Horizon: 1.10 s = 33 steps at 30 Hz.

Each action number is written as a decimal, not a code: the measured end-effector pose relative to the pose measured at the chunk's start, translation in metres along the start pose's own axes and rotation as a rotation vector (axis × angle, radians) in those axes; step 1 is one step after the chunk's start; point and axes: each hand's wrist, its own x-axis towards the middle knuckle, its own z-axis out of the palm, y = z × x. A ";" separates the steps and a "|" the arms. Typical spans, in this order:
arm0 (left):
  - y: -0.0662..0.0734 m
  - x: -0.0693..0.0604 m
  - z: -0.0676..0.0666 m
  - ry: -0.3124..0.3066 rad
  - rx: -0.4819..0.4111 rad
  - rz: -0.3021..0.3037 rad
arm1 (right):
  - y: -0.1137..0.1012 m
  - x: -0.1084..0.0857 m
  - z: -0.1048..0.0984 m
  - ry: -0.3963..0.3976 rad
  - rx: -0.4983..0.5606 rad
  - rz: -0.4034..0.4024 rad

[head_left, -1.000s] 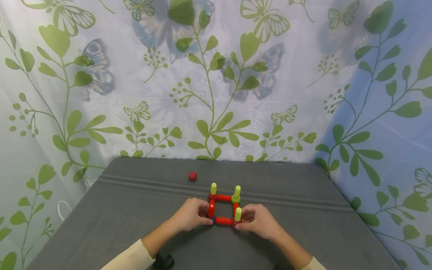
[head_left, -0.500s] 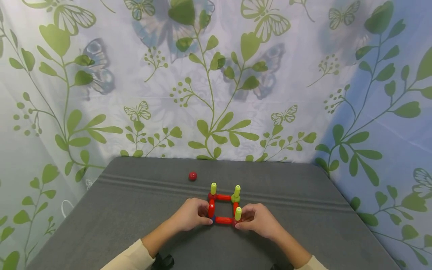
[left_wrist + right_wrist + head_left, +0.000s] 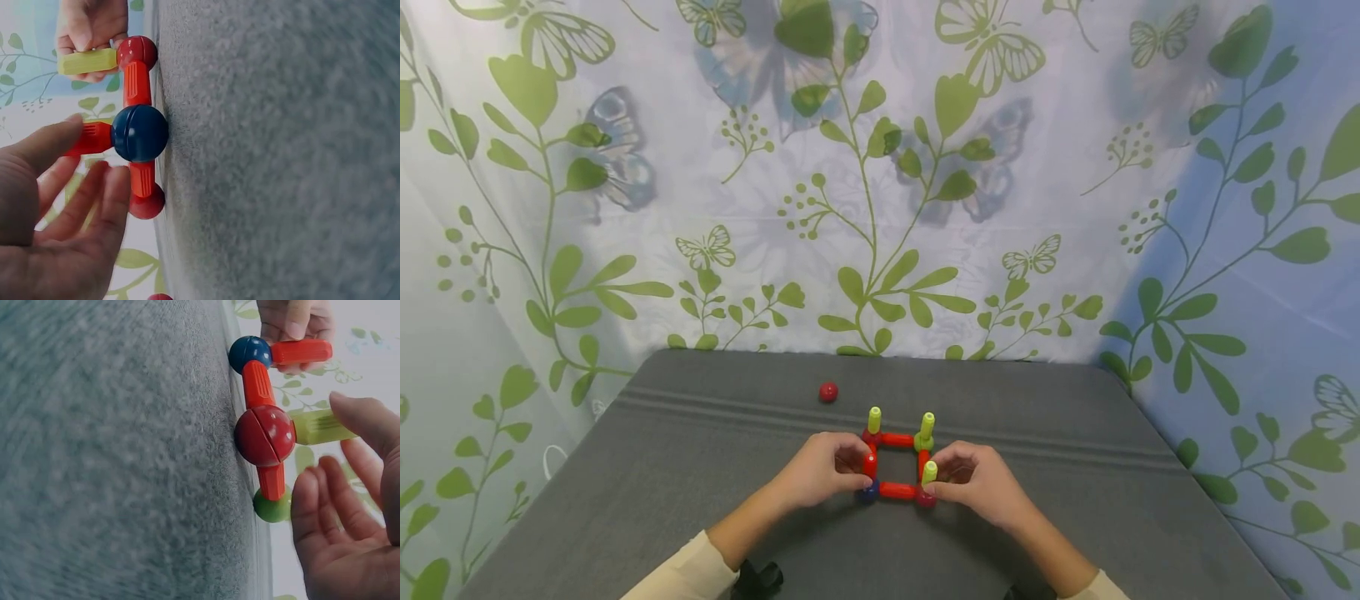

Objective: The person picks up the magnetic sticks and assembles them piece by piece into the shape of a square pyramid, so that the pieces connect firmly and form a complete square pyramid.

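Note:
A square frame of red rods point(image 3: 897, 491) and ball connectors lies on the grey surface, one short rod rising from each corner. At its near left corner is a blue ball point(image 3: 142, 132); my left hand point(image 3: 820, 471) pinches the upright red rod point(image 3: 90, 139) above it, thumb on the near side. My right hand point(image 3: 981, 483) pinches the yellow-green rod point(image 3: 319, 426) over the red ball point(image 3: 265, 434) at the near right. Two more yellow-green rods stand at the back, one over a dark red ball point(image 3: 871, 437), the other over a green ball point(image 3: 923, 443).
A loose red ball point(image 3: 828, 392) lies behind the frame, to its left. The grey cloth-covered table point(image 3: 700, 433) ends at a leaf-and-butterfly curtain point(image 3: 880, 208) at the back and sides.
Both hands have shifted up from the near corner balls to the upright rods, so the blue and red balls now show more fully. The frame stays in place.

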 end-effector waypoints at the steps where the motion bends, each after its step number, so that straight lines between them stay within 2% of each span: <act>1: 0.000 0.000 0.000 0.004 -0.015 0.004 | 0.000 0.000 0.000 0.005 0.010 -0.007; 8: -0.001 0.002 0.000 0.025 -0.025 0.002 | -0.004 0.004 0.003 0.017 0.039 0.006; 21: -0.003 0.019 0.008 0.054 0.039 -0.011 | -0.009 0.015 0.014 0.072 -0.040 0.063; 33: -0.004 0.020 0.009 0.051 0.041 0.003 | -0.009 0.017 0.015 0.065 -0.024 0.076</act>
